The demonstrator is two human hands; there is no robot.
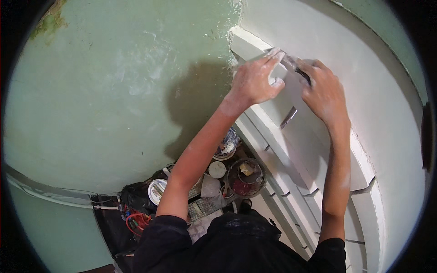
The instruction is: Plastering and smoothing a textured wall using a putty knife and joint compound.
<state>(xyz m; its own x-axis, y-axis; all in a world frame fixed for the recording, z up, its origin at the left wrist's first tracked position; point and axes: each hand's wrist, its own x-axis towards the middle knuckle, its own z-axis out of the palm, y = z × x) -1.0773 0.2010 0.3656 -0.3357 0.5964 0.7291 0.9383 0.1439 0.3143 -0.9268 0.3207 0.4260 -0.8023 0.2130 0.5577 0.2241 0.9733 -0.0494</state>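
Note:
In my right hand (324, 91) is a putty knife (290, 61), its dark handle between the fingers and its thin blade pointing left along the top edge of a white panel (252, 45). My left hand (257, 79), dusted with white powder, reaches to the same edge. Its fingers are stretched out with the thumb apart, and the fingertips lie close to the blade's end; whether they touch it I cannot tell. Below the hands, a narrow shiny strip (288, 117) shows on the panel's face; it may be a slot or a piece of metal.
White stepped ledges (291, 159) run down toward the lower right. A pale green wall (114, 82) fills the left. Low down stand a dark round bucket (257, 184), a white-smeared tub (226, 144) and a white lid (157, 191). Red hoses (136, 223) lie beside a black bag (136, 196).

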